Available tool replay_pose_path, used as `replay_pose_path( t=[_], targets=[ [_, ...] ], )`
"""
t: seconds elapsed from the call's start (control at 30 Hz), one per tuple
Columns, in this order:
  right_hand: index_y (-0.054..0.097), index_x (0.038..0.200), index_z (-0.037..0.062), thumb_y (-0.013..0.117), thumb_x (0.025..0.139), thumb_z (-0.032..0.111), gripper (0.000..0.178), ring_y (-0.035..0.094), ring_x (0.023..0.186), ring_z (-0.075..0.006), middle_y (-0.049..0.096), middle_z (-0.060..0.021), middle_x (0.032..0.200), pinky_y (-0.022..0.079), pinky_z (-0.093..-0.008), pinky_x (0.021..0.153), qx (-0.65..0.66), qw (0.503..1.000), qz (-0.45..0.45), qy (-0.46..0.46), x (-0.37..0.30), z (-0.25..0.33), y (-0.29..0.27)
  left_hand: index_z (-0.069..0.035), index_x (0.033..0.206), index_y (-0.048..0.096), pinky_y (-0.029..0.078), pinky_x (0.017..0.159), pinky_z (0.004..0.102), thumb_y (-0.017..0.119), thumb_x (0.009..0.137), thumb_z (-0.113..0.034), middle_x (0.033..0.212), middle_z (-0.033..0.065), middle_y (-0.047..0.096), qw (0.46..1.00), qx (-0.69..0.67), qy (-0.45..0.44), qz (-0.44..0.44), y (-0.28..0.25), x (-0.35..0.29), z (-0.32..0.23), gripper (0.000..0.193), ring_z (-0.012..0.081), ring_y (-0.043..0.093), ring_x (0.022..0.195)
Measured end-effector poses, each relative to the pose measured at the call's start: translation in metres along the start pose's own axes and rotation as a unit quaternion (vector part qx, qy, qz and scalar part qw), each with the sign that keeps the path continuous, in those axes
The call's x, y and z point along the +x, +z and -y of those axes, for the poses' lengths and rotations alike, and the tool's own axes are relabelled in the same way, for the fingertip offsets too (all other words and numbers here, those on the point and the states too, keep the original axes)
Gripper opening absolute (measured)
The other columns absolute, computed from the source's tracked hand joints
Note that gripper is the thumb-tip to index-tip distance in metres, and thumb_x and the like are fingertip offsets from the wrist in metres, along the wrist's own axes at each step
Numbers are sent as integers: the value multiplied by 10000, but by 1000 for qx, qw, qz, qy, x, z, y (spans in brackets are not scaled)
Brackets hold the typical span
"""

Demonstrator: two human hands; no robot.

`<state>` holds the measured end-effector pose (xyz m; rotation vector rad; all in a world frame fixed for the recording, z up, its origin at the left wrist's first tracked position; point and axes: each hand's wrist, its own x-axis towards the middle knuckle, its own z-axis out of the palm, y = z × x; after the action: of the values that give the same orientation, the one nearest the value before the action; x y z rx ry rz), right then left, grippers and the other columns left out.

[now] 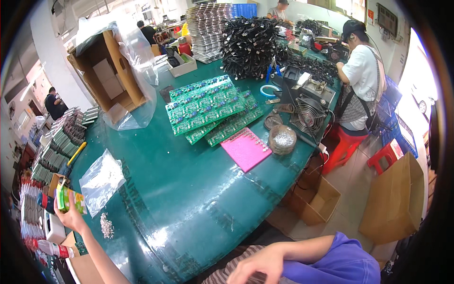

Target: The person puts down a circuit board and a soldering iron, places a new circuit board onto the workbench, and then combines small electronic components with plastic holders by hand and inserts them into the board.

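Note:
My left hand (71,217) reaches out at the far left, its fingers wrapped round a small green, yellow and orange carton (75,200). Nearby on the table lie a clear plastic bag (103,182) with white bits in it and a loose pile of small pale parts (107,226). Low in the picture, over my lap, my right hand (259,264) hangs with bent, loosely parted fingers and nothing visible in them.
Stacked green circuit boards (203,106) lie mid-table beside a pink foam pad (246,149), a round tin (282,139) and a fan (307,117). Behind are a black cable heap (250,45) and an open cardboard box (106,71). A co-worker (362,80) sits at right.

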<state>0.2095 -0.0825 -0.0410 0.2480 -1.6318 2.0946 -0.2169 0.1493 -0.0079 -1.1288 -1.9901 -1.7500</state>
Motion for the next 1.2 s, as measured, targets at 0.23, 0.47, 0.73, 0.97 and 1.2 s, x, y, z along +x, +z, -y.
replay_pose_path(
  t=[0.23, 0.47, 0.73, 0.97, 1.2],
  targets=[
    [598, 1069, 26, 605, 858, 314, 357, 581, 995, -260, 612, -144, 1089, 453, -350, 851, -260, 922, -115, 263, -51, -97, -31, 2, 1196, 471, 456, 828, 282, 820, 606, -207, 1074, 80, 560, 898, -332, 33, 287, -60, -75, -149, 717, 164, 556, 949],
    [571, 1141, 75, 549, 885, 242, 306, 582, 980, -312, 603, -165, 1074, 461, -383, 850, -442, 821, -325, 158, -64, -164, -37, 45, 1046, 500, 370, 741, 280, 877, 406, -331, 897, 99, 552, 721, -392, 216, 528, -112, -136, -210, 832, 125, 539, 722],
    [564, 1145, 66, 541, 881, 184, 290, 536, 1061, -328, 580, -180, 1114, 426, -398, 907, -347, 839, -325, 267, -48, -116, -29, -123, 922, 676, 291, 749, 278, 680, 752, -253, 889, 57, 702, 574, -342, 305, 678, -120, -141, -235, 214, 95, 639, 685],
    [539, 1176, 70, 531, 890, 173, 305, 500, 1109, -339, 532, -173, 1199, 404, -401, 934, -387, 835, -335, 201, -57, -143, -37, -74, 876, 653, 334, 670, 280, 690, 742, -177, 807, 56, 674, 634, -411, 282, 591, -134, -153, -252, 173, 121, 595, 630],
    [503, 1215, 74, 549, 866, 177, 366, 462, 1143, -357, 499, -191, 1227, 382, -421, 961, -399, 822, -330, 236, -47, -124, -32, -32, 729, 634, 357, 648, 315, 742, 667, -178, 635, 66, 623, 719, -445, 228, 483, -139, -165, -265, 193, 159, 563, 547]
  ],
)
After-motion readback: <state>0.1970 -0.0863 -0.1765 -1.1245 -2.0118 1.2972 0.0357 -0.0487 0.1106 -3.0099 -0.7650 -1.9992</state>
